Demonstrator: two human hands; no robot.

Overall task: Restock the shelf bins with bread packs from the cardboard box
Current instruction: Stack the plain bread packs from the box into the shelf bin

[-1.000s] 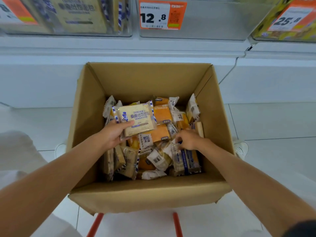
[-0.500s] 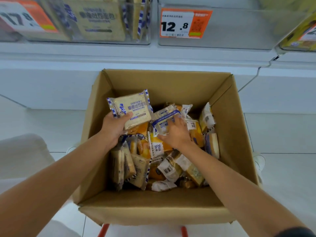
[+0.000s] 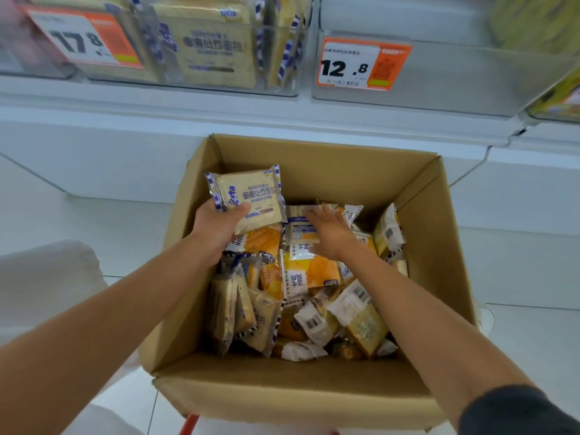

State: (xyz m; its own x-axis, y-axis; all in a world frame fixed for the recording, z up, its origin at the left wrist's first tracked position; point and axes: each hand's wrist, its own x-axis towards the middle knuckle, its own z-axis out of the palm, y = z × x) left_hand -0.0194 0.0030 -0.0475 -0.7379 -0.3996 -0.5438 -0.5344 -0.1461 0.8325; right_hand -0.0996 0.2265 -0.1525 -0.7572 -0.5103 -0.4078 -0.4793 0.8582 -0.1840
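An open cardboard box (image 3: 436, 246) holds several bread packs in pale, yellow and orange wrappers. My left hand (image 3: 219, 227) grips a pale toast pack with blue-striped edges (image 3: 248, 196), lifted above the box's far left corner. My right hand (image 3: 329, 230) lies flat with spread fingers on a clear pack with a blue label (image 3: 298, 224) on top of the pile. Above, a clear shelf bin (image 3: 201, 48) holds matching pale toast packs. The bin to its right (image 3: 455, 76), tagged 12.8, looks empty from here.
Orange price tags read 17.8 (image 3: 84, 39) and 12.8 (image 3: 361, 64). A white shelf ledge (image 3: 219, 105) runs under the bins. A bin with yellow packs (image 3: 561, 95) sits at far right. Red bars (image 3: 188, 425) show under the box. White tiled floor surrounds it.
My left hand has lifted the pale toast pack up and away from the pile. My right hand moved from the near right packs to the far middle and now rests on a blue-labelled pack.
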